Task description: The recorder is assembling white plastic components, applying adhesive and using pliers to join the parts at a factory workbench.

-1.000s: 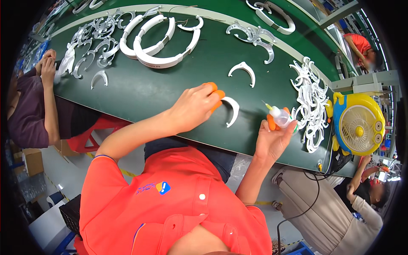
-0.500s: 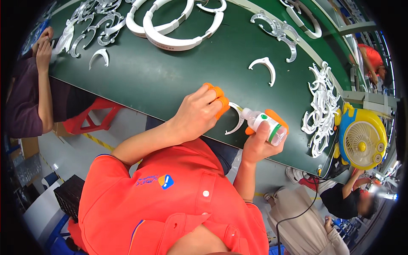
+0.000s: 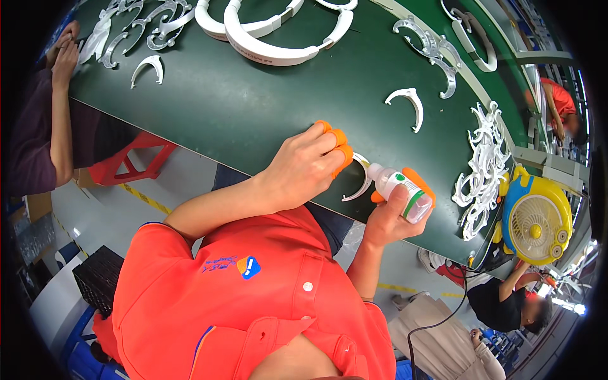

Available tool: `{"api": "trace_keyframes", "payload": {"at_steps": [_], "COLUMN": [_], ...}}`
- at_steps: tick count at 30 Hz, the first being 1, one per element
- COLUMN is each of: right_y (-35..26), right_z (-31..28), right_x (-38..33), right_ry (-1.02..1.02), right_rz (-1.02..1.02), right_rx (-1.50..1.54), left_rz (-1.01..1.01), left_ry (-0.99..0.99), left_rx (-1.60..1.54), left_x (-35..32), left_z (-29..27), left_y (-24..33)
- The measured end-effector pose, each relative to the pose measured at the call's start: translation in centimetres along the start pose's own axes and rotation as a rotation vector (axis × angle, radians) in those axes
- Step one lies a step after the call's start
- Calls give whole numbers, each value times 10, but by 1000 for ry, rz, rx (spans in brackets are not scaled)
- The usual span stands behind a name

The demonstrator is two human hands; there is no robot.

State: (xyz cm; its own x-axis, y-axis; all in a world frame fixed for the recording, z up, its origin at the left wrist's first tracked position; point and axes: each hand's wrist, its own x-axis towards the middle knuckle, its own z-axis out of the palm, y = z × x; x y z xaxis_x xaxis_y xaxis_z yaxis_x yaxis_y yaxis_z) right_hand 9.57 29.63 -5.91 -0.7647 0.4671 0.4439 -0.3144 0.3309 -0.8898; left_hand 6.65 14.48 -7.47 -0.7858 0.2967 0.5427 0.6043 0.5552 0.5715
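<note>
A long dark green work surface (image 3: 253,95) ran across the scene, its near edge over a pale grey floor. Near that edge lay a small white curved plastic piece (image 3: 362,183), a crescent-shaped part. The left hand (image 3: 304,168), with orange rubber caps on its fingertips (image 3: 342,152), pressed down on the crescent, its fingers bent over the part and pinning it to the surface. Just right of it, the right hand (image 3: 389,218) was clenched around a small clear plastic bottle with a white, green-edged label (image 3: 402,190), the bottle tilted so that its nozzle pointed left at the crescent; an orange cap showed on a finger behind the bottle.

Farther off, another white crescent-shaped piece (image 3: 408,104) lay alone on the surface. To the right a heap of white curved pieces (image 3: 484,168) lay near the edge, and beside it stood a yellow and blue desk fan (image 3: 535,221). At the far side lay large white plastic rings (image 3: 272,38) and, to the far left, a cluster of pale openwork pieces (image 3: 136,28). At the left edge another person's hands (image 3: 63,54) rested at the surface above a red stool (image 3: 126,158).
</note>
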Motion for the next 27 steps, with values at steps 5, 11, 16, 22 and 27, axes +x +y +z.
{"api": "trace_keyframes", "payload": {"at_steps": [5,11,16,22,27], "right_y": [0,5,5,4,2], "right_z": [1,-4,-6,-5,-4], "right_x": [0,-1,-1,-1,1], "right_ry": [-3,-22,-44,-49,-45], "right_rz": [-8,17,25,42,13], "right_rx": [20,77,73,79,51], "left_rz": [1,10,13,14,4], "left_ry": [-4,10,5,1,11], "left_rx": [5,10,7,14,0], "left_x": [0,-1,-2,-1,-1], "left_z": [0,0,0,0,-2], "left_y": [-1,-1,-2,-1,0]}}
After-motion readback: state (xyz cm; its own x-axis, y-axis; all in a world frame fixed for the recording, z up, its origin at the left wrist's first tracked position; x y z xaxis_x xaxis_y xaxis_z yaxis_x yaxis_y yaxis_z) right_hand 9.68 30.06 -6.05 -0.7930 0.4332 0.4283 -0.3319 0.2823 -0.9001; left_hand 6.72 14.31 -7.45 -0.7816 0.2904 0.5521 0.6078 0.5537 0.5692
